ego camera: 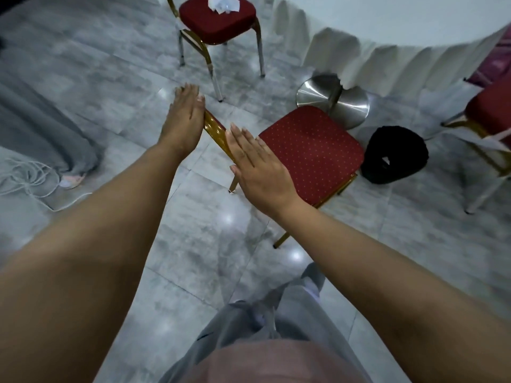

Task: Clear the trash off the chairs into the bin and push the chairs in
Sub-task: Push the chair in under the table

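A red-cushioned chair [312, 150] with a gold frame stands in front of me, its seat bare. My left hand [184, 117] lies flat, fingers stretched, against the left end of its gold backrest top [214, 125]. My right hand [257, 164] rests flat on the right part of that backrest, fingers apart, gripping nothing. A second red chair [218, 20] stands farther back with crumpled white tissue trash [222, 4] on its seat. A black bin bag [395, 154] sits on the floor right of the near chair.
A round table with a white skirted cloth [387, 53] and a steel pedestal base [333, 99] stands behind the near chair. A third red chair [489, 111] is at the right edge. Another person's grey garment and shoe [72, 181] and white cables [30, 175] lie left.
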